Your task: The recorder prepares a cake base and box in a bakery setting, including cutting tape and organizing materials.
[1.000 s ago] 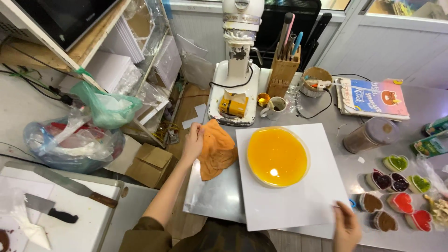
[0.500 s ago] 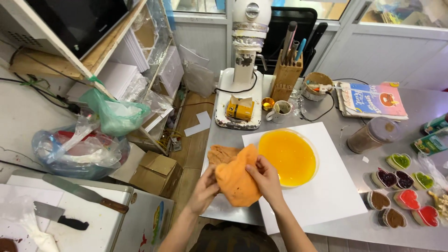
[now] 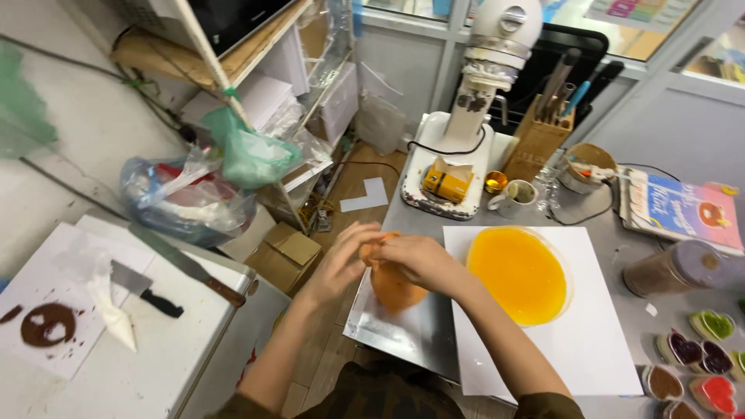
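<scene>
Both hands bunch an orange cloth [image 3: 393,285] over the steel counter [image 3: 403,335]. Left hand [image 3: 342,260] and right hand [image 3: 415,256] each closed around its top edge, fingers curled. Judgement: keep the fabric gathered, clear of the orange-filled dish [image 3: 517,273] just right of the grip

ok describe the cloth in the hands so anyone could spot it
Start at the white stand mixer at the back of the steel table. Come toward the near edge, left of the round orange disc. The orange cloth is the crumpled soft thing that both hands grip.
</scene>
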